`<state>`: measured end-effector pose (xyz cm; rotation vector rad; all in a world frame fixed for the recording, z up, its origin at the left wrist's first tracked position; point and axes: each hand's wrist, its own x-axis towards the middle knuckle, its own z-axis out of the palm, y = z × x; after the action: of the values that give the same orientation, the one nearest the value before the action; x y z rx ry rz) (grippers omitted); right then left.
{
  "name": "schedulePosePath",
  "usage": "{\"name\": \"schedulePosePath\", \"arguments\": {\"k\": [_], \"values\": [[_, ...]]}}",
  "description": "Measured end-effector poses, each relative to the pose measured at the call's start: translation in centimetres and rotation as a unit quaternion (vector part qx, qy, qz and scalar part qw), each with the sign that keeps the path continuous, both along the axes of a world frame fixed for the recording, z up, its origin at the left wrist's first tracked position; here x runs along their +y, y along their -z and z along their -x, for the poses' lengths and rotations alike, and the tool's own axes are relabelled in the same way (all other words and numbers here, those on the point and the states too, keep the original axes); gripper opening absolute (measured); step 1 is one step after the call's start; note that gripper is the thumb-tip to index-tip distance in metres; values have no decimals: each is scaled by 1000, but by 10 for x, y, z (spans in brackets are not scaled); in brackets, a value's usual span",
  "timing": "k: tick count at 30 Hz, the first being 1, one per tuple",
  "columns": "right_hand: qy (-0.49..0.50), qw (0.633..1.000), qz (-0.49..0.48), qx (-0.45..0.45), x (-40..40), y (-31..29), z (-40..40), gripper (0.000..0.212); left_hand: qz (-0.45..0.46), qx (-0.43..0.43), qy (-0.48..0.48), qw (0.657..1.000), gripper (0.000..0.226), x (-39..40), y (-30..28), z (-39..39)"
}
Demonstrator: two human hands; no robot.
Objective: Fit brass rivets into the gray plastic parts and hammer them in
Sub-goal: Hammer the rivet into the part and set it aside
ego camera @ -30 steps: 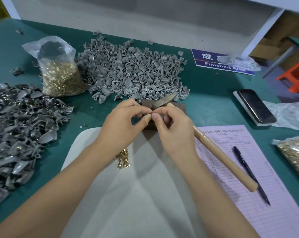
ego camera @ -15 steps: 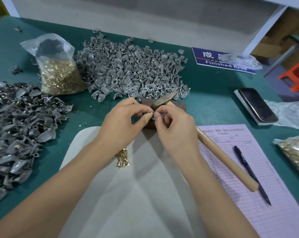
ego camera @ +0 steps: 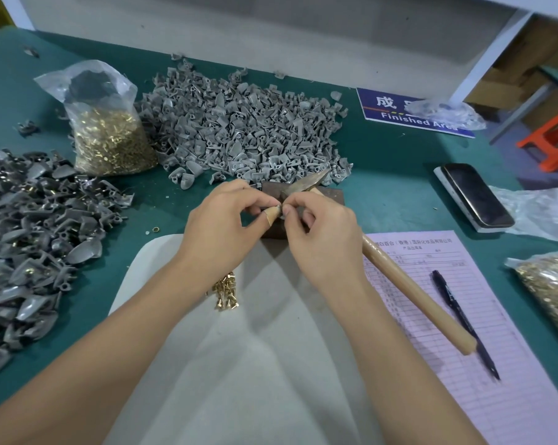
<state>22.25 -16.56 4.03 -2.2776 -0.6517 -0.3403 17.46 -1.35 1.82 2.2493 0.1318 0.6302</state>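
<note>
Head camera: my 2 hands meet fingertip to fingertip over the dark block (ego camera: 332,196) at the middle of the green table (ego camera: 393,162). My left hand (ego camera: 221,226), its thumb wrapped in tan tape, and my right hand (ego camera: 322,234) both curl tight and pinch a small gray part between them; it is almost wholly hidden by my fingers, so I cannot tell whether a rivet sits in it. The hammer (ego camera: 399,277) lies just beside my right hand, its head on the block and its wooden handle slanting across the pink form (ego camera: 495,364), next to the pen (ego camera: 463,319). A little heap of loose rivets (ego camera: 226,292) lies on the white cloth (ego camera: 239,364) under my left wrist. The pile of gray parts (ego camera: 239,130) lies beyond my hands, the bag of rivets (ego camera: 107,136) to its left, and a darker pile of parts (ego camera: 30,239) at far left. Compared with 1 second ago, my fingertips are pinched closer together and the hammer has not moved.
</note>
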Motion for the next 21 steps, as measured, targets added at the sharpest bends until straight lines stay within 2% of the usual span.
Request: {"name": "schedulePosePath", "arguments": {"k": [5,21], "values": [[1,999,-44,7,2,3,0,13,-2,3,-5,1000,5,-1,-1,1],[-18,999,-35,17,-1,3,-6,14,12,10,9,1000,9,2,1,-1]]}}
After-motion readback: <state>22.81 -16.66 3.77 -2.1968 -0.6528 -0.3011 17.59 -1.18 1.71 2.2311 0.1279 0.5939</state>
